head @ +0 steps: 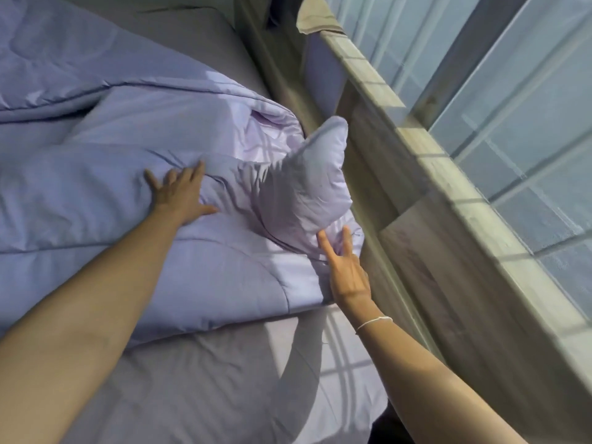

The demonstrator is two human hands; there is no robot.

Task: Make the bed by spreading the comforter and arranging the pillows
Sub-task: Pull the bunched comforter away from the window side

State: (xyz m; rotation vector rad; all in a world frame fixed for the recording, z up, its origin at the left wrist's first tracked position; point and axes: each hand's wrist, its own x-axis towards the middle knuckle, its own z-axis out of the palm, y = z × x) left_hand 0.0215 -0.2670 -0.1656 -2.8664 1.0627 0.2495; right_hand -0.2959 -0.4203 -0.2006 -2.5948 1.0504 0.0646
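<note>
A lilac comforter [105, 149] lies bunched and folded across the bed, over a grey-lilac sheet [205, 379]. One corner of the comforter [314, 174] stands up in a peak near the bed's right edge. My left hand [181, 190] rests flat on the comforter with fingers spread. My right hand [344, 264] pinches comforter fabric just below the raised corner, two fingers sticking out; a thin white bracelet circles its wrist. No pillow is visible.
A pale wooden bed frame rail [378, 161] runs along the right side of the mattress. Beyond it is a large window with a grid of panes [512, 123]. Bare sheet [205, 46] shows at the far end too.
</note>
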